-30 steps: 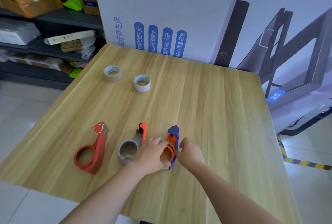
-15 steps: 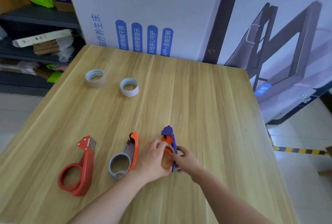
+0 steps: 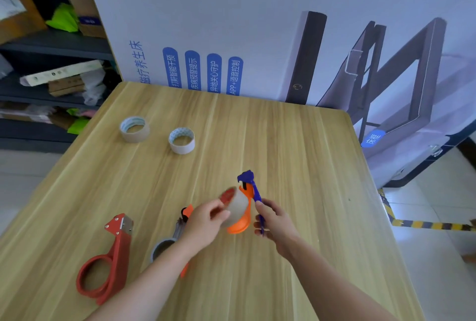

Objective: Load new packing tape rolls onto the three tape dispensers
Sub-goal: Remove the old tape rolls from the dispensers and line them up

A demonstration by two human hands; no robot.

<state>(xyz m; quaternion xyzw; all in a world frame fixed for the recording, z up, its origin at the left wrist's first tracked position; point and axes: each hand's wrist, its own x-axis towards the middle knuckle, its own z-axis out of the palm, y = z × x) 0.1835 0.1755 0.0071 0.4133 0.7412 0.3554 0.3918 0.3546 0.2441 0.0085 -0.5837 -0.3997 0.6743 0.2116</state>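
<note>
My right hand [image 3: 274,217] grips the purple handle of the purple-and-orange dispenser [image 3: 248,201], lifted off the table and tilted. My left hand [image 3: 206,223] holds a clear tape roll [image 3: 235,205] with a red-printed core against the dispenser's orange hub. A red dispenser [image 3: 105,264] lies flat at the front left. A grey-and-orange dispenser [image 3: 171,239] lies beside it, partly hidden under my left forearm. Two more tape rolls stand at the back left: a beige one [image 3: 134,129] and a white one [image 3: 181,140].
The wooden table [image 3: 296,166] ends at the right and front edges. A large printed cardboard box [image 3: 257,24] stands against the table's far edge. Dark shelves [image 3: 51,45] with boxes and bags are at the left.
Both hands have lifted the purple-and-orange dispenser off the table and tilted it. The tape roll now shows at its hub in my left hand. The camera view has shifted.
</note>
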